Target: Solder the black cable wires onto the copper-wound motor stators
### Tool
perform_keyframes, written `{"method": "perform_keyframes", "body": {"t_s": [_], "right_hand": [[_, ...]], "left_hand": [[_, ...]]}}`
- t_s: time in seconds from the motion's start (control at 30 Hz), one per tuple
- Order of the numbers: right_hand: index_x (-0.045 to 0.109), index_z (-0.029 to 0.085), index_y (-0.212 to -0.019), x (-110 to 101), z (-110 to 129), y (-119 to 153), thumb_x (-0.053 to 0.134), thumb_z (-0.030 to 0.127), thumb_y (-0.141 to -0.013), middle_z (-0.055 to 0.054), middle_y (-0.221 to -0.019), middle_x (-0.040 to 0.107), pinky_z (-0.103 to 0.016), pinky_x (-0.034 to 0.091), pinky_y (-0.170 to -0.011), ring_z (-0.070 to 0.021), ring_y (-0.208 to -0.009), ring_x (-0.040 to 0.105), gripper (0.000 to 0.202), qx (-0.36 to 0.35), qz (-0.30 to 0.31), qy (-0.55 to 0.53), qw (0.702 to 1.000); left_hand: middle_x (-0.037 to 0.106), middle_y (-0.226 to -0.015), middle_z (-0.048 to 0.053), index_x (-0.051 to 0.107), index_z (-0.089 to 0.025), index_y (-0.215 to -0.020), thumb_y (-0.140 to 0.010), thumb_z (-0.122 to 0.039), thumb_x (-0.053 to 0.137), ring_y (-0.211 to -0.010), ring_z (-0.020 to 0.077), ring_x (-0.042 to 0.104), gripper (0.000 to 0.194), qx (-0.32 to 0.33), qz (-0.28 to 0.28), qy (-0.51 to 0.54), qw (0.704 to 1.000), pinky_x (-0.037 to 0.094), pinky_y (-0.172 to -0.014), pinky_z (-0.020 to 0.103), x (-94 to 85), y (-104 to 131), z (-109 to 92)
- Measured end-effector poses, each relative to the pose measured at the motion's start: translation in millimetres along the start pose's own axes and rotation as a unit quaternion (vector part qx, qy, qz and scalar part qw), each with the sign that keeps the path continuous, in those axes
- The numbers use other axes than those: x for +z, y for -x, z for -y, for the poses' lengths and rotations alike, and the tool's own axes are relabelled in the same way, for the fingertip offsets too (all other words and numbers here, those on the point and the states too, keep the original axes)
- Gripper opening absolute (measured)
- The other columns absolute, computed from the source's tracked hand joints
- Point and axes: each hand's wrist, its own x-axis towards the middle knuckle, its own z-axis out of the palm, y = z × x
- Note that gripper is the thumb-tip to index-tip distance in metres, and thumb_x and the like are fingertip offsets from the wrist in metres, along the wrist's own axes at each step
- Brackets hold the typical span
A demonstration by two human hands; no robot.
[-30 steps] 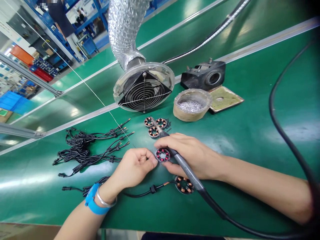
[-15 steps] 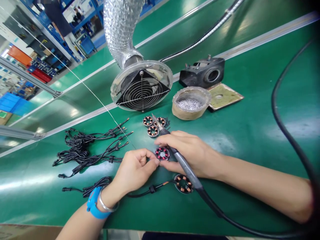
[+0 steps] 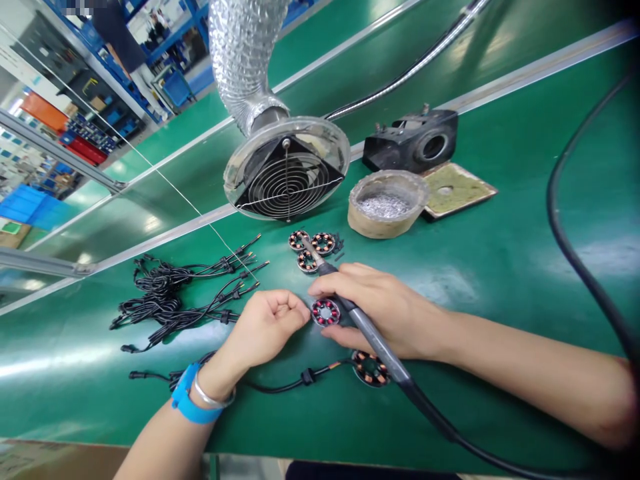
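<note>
My right hand [image 3: 387, 310] is closed round a soldering iron [image 3: 373, 333], its tip pointing away over a group of stators. Between that hand's thumb and fingers sits a small ring-shaped stator [image 3: 325, 312] with red windings. My left hand [image 3: 273, 327] is closed beside the stator's left edge, fingertips pressed together; whatever they may pinch is hidden. A thin pale wire [image 3: 200, 212] runs from the upper left down towards this hand. Partly under the right hand lies a larger stator [image 3: 371, 369] with copper windings, joined to a black cable [image 3: 285, 387].
Several black cables [image 3: 165, 297] lie bundled at left. Copper-wound stators [image 3: 323, 243] sit beyond the iron's tip. A fume extractor fan [image 3: 287, 190] hangs above the bench. Behind right are a bowl [image 3: 383, 223] of silvery bits, a sponge tray [image 3: 465, 190] and a black iron holder [image 3: 410, 143].
My left hand has drawn slightly left, away from the red-wound stator, its fingers curling in more. My right hand keeps the iron and stays almost in place. The view has shifted slightly.
</note>
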Motion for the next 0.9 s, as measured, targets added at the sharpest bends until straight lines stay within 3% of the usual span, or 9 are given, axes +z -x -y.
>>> {"method": "perform_keyframes", "body": {"t_s": [0.2,0.4,0.5,0.6,0.67,0.73,0.83,0.9], "right_hand": [[0.055,0.016,-0.108,-2.8,0.6,0.6,0.064,0.024,-0.081,-0.005,-0.082,0.06,-0.028,0.045,-0.065,-0.0185,-0.073,0.053,0.03,0.008,0.004,-0.003,1.0],[0.054,0.018,-0.109,-1.5,0.1,0.3,0.057,0.023,-0.082,-0.004,-0.08,0.06,-0.029,0.045,-0.064,-0.019,-0.072,0.053,0.027,-0.014,-0.001,-0.004,1.0],[0.052,0.02,-0.11,-0.8,1.1,1.2,0.057,0.023,-0.084,-0.004,-0.08,0.06,-0.029,0.046,-0.064,-0.019,-0.072,0.054,0.026,-0.011,0.012,-0.001,1.0],[0.051,0.021,-0.113,1.1,-1.1,4.2,0.057,0.024,-0.085,-0.004,-0.082,0.059,-0.031,0.047,-0.064,-0.0197,-0.07,0.055,0.028,-0.008,0.005,0.011,1.0],[0.051,0.021,-0.114,2.1,-3.7,5.9,0.056,0.024,-0.085,-0.005,-0.082,0.061,-0.033,0.048,-0.065,-0.0211,-0.071,0.056,0.029,0.0,-0.006,0.026,1.0],[0.051,0.02,-0.115,1.9,-5.7,6.4,0.056,0.024,-0.085,-0.006,-0.082,0.062,-0.034,0.049,-0.065,-0.0225,-0.072,0.058,0.03,0.005,-0.015,0.044,0.999],[0.052,0.02,-0.115,-0.5,-6.6,5.1,0.055,0.025,-0.086,-0.006,-0.082,0.063,-0.035,0.05,-0.065,-0.023,-0.073,0.059,0.03,0.001,-0.023,0.069,0.997],[0.053,0.02,-0.115,-2.2,-6.0,3.6,0.054,0.025,-0.085,-0.006,-0.083,0.065,-0.035,0.051,-0.065,-0.0232,-0.075,0.06,0.03,-0.001,-0.026,0.076,0.997]], "left_hand": [[0.028,-0.041,-0.012,0.056,-0.016,-0.067,-0.067,-0.039,0.064,-0.035,0.0029,0.014,0.024,-0.057,0.067,0.097,0.991,0.006,-0.039,0.022,-4.7,0.1,0.0],[0.034,-0.049,-0.009,0.053,-0.016,-0.068,-0.073,-0.051,0.063,-0.044,0.0044,0.023,0.037,0.016,-0.025,0.012,0.999,0.016,-0.044,0.02,0.5,-4.1,-1.7],[0.035,-0.05,-0.009,0.052,-0.016,-0.068,-0.072,-0.053,0.065,-0.046,0.0052,0.025,0.04,0.024,-0.012,0.012,1.0,0.016,-0.045,0.021,8.3,-3.6,1.2],[0.032,-0.048,-0.009,0.055,-0.016,-0.071,-0.076,-0.05,0.063,-0.045,0.0056,0.022,0.036,0.037,0.019,0.023,0.999,0.016,-0.045,0.021,3.6,6.6,-0.6],[0.039,-0.052,-0.007,0.059,-0.015,-0.076,-0.082,-0.043,0.059,-0.047,0.0068,0.03,0.029,0.068,0.009,-0.033,0.997,0.022,-0.047,0.021,-10.2,19.7,-7.3],[0.053,-0.062,-0.002,0.063,-0.015,-0.081,-0.088,-0.036,0.052,-0.056,0.0093,0.043,0.024,0.105,-0.041,-0.154,0.982,0.032,-0.054,0.021,-31.8,34.4,-16.1],[0.063,-0.071,0.003,0.068,-0.016,-0.09,-0.093,-0.031,0.042,-0.065,0.0143,0.053,0.03,0.091,-0.192,-0.355,0.91,0.036,-0.061,0.025,-72.2,49.3,-22.7],[0.066,-0.074,0.005,0.069,-0.017,-0.094,-0.093,-0.029,0.04,-0.067,0.0172,0.055,0.032,0.043,-0.245,-0.441,0.862,0.035,-0.062,0.026,-97.6,52.5,-18.1]]}}
